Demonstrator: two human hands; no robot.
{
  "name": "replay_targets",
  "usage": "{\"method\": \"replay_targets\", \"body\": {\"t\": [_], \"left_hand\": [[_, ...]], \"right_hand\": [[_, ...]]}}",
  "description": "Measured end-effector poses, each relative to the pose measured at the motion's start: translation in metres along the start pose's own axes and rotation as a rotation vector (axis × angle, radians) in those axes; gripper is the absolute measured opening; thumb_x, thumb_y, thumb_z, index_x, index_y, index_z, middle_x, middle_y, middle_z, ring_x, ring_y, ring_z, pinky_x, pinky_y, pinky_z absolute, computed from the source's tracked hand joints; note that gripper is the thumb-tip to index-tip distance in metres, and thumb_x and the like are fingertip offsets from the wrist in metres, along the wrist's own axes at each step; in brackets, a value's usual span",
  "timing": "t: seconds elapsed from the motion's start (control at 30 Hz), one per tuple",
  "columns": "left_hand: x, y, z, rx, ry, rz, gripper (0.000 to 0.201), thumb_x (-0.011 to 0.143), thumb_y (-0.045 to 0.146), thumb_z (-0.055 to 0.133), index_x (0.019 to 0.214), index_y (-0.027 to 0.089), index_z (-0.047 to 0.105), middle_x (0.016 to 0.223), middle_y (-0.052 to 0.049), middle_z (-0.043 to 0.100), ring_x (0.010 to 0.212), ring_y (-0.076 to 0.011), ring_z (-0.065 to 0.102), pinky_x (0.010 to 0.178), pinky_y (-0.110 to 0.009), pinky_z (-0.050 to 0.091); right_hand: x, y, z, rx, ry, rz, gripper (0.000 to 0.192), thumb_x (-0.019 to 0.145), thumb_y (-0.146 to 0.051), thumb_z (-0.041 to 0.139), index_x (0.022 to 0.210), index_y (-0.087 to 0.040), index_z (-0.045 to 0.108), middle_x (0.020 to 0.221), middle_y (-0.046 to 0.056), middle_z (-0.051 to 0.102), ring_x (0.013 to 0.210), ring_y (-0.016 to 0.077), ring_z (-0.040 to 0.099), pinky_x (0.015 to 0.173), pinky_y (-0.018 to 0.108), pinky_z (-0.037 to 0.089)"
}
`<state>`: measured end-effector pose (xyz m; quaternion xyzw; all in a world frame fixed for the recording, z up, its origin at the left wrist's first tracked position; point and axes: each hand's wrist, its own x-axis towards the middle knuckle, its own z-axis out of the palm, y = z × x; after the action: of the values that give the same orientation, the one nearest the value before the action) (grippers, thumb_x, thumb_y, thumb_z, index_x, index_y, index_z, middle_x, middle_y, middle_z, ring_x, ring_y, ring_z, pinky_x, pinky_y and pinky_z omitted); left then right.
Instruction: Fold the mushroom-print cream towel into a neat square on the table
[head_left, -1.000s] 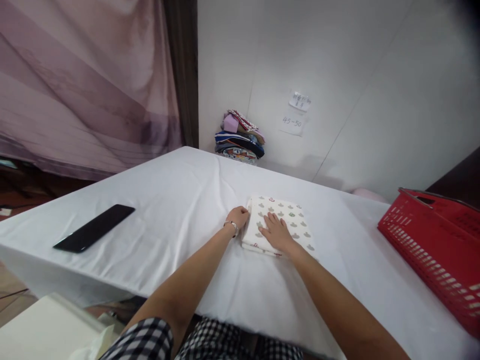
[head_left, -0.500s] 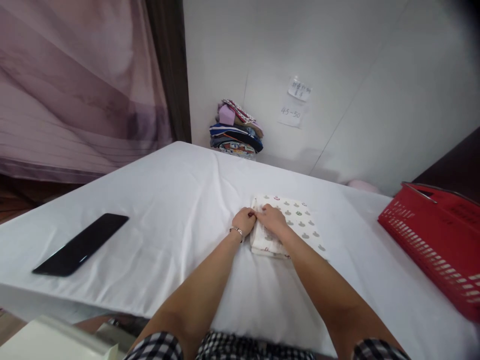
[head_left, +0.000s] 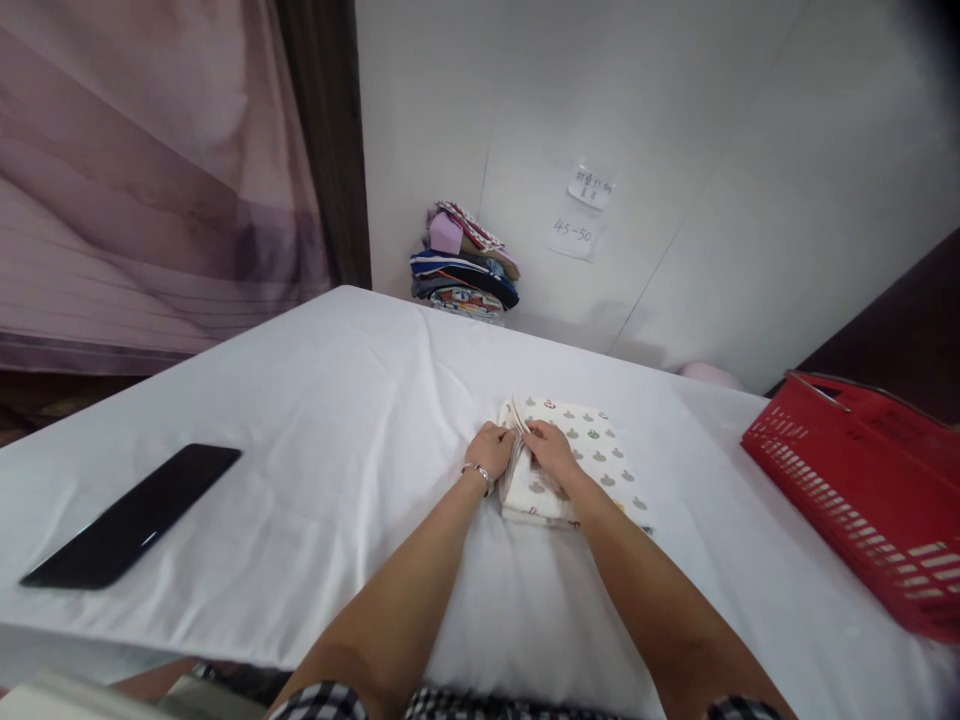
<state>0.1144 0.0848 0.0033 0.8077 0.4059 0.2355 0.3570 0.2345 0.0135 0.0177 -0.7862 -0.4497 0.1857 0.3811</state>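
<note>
A folded white cloth (head_left: 600, 470) printed with small grey, red and green figures lies in front of me on the table. At its left edge my left hand (head_left: 491, 450), with a bracelet at the wrist, is closed on the cloth's layers. My right hand (head_left: 551, 452) pinches the same edge from the right, over the top of the cloth. Between the two hands the layers stand up a little and show apart. The fingertips are partly hidden in the folds.
A white sheet (head_left: 337, 400) covers the table. To the left lies a flat black panel (head_left: 135, 515). On the right stands a red plastic basket (head_left: 862, 490). A stack of folded clothes (head_left: 465, 265) sits by the wall, below paper notes (head_left: 574, 238).
The cloth's left edge has been lifted, and its layers now stand up between my hands. The whole view has shifted slightly.
</note>
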Motion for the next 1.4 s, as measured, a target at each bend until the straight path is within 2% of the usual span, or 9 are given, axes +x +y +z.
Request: {"method": "replay_targets", "body": {"t": [0.13, 0.27, 0.4, 0.57, 0.73, 1.1, 1.27, 1.4], "left_hand": [[0.0, 0.005, 0.0, 0.013, -0.024, -0.034, 0.028, 0.083, 0.037, 0.046, 0.083, 0.022, 0.07, 0.089, -0.003, 0.058, 0.08, -0.0131, 0.056, 0.072, -0.023, 0.04], [0.0, 0.011, -0.003, 0.025, -0.047, -0.082, 0.031, 0.079, 0.042, 0.047, 0.078, 0.022, 0.071, 0.092, -0.005, 0.059, 0.08, -0.0149, 0.057, 0.07, -0.024, 0.04], [0.004, 0.014, -0.005, 0.021, -0.074, -0.12, 0.032, 0.077, 0.042, 0.048, 0.077, 0.02, 0.071, 0.095, -0.007, 0.061, 0.082, -0.0167, 0.059, 0.071, -0.024, 0.04], [0.006, 0.016, -0.005, 0.004, -0.062, -0.157, 0.028, 0.076, 0.033, 0.047, 0.077, 0.017, 0.07, 0.098, -0.009, 0.063, 0.083, -0.0178, 0.059, 0.071, -0.025, 0.04], [0.006, 0.015, -0.006, -0.055, -0.035, -0.177, 0.025, 0.075, 0.031, 0.047, 0.076, 0.017, 0.069, 0.094, -0.007, 0.065, 0.082, -0.0149, 0.059, 0.069, -0.021, 0.04], [0.006, 0.012, -0.004, -0.057, 0.022, -0.193, 0.023, 0.075, 0.029, 0.048, 0.073, 0.015, 0.066, 0.096, -0.009, 0.06, 0.076, -0.0152, 0.057, 0.071, -0.024, 0.04], [0.007, 0.008, -0.003, -0.08, 0.011, -0.155, 0.024, 0.075, 0.031, 0.047, 0.07, 0.016, 0.065, 0.09, -0.007, 0.06, 0.074, -0.0144, 0.056, 0.069, -0.024, 0.039], [0.006, 0.007, -0.003, -0.111, -0.008, -0.108, 0.027, 0.077, 0.034, 0.047, 0.071, 0.017, 0.067, 0.088, -0.005, 0.06, 0.078, -0.0136, 0.056, 0.07, -0.022, 0.039]], "right_hand": [[-0.001, -0.003, -0.001, 0.008, -0.002, 0.001, 0.025, 0.074, -0.039, 0.05, 0.084, -0.021, 0.064, 0.06, -0.003, 0.057, 0.055, 0.0116, 0.05, 0.052, 0.021, 0.036], [-0.002, -0.004, -0.001, 0.034, 0.005, -0.001, 0.032, 0.077, -0.047, 0.045, 0.075, -0.02, 0.062, 0.059, -0.002, 0.056, 0.054, 0.0111, 0.05, 0.051, 0.021, 0.036], [-0.001, -0.002, 0.0, 0.091, -0.007, 0.024, 0.034, 0.08, -0.045, 0.04, 0.067, -0.019, 0.059, 0.057, -0.002, 0.054, 0.05, 0.0103, 0.048, 0.049, 0.021, 0.037], [0.0, 0.004, 0.003, 0.174, -0.032, 0.055, 0.028, 0.076, -0.038, 0.046, 0.086, -0.02, 0.065, 0.063, -0.001, 0.059, 0.051, 0.0101, 0.05, 0.049, 0.02, 0.039], [-0.004, 0.007, 0.006, 0.164, 0.008, 0.003, 0.036, 0.074, -0.04, 0.049, 0.101, -0.02, 0.064, 0.06, -0.003, 0.056, 0.05, 0.0098, 0.048, 0.049, 0.021, 0.039], [-0.015, -0.007, 0.002, 0.032, 0.071, -0.036, 0.035, 0.078, -0.044, 0.045, 0.097, -0.022, 0.065, 0.063, -0.002, 0.061, 0.057, 0.014, 0.053, 0.057, 0.024, 0.041], [-0.015, -0.007, 0.003, -0.017, 0.1, -0.086, 0.034, 0.077, -0.044, 0.047, 0.093, -0.022, 0.066, 0.064, -0.002, 0.062, 0.06, 0.0142, 0.054, 0.062, 0.025, 0.041], [-0.014, -0.006, 0.003, -0.004, 0.083, -0.072, 0.033, 0.079, -0.043, 0.045, 0.091, -0.022, 0.067, 0.065, -0.002, 0.063, 0.062, 0.0146, 0.055, 0.062, 0.025, 0.042]]}}
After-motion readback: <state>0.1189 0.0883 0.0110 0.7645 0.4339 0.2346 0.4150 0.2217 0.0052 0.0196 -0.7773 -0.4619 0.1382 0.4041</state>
